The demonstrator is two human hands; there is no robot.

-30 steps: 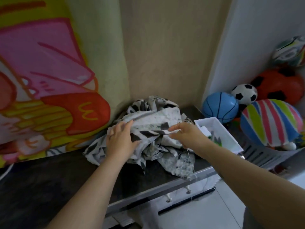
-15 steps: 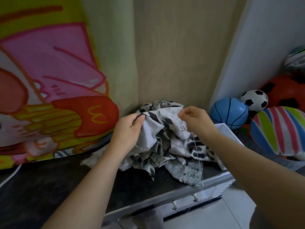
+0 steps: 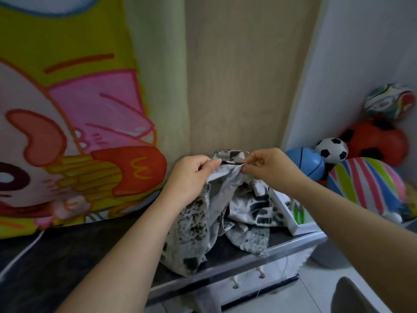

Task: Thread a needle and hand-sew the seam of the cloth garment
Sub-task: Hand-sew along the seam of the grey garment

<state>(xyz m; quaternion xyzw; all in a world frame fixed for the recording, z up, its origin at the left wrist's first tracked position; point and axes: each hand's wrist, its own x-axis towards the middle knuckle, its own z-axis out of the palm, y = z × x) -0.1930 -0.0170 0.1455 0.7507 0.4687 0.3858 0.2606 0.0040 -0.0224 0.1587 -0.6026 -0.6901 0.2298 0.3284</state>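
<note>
A white cloth garment [image 3: 198, 220] with black blotchy print hangs from both my hands over the dark table [image 3: 67, 256]. My left hand [image 3: 191, 175] pinches its top edge on the left. My right hand [image 3: 266, 166] pinches the same edge a short way to the right, so a short stretch of edge is taut between them. A thin thread [image 3: 269, 195] hangs down below my right hand. A tiny glint by my right fingertips may be the needle; it is too small to tell.
A white plastic tray [image 3: 285, 213] stands at the table's right end, partly under the cloth. Several balls [image 3: 365, 184] are piled to the right past the table. A bright cartoon cloth [image 3: 67, 132] hangs on the wall at left. A white cable [image 3: 20, 254] crosses the table.
Both hands have lifted the garment off the table and come closer together, now pinching its top edge taut. The view has tilted and shifted, so the hands sit higher and nearer.
</note>
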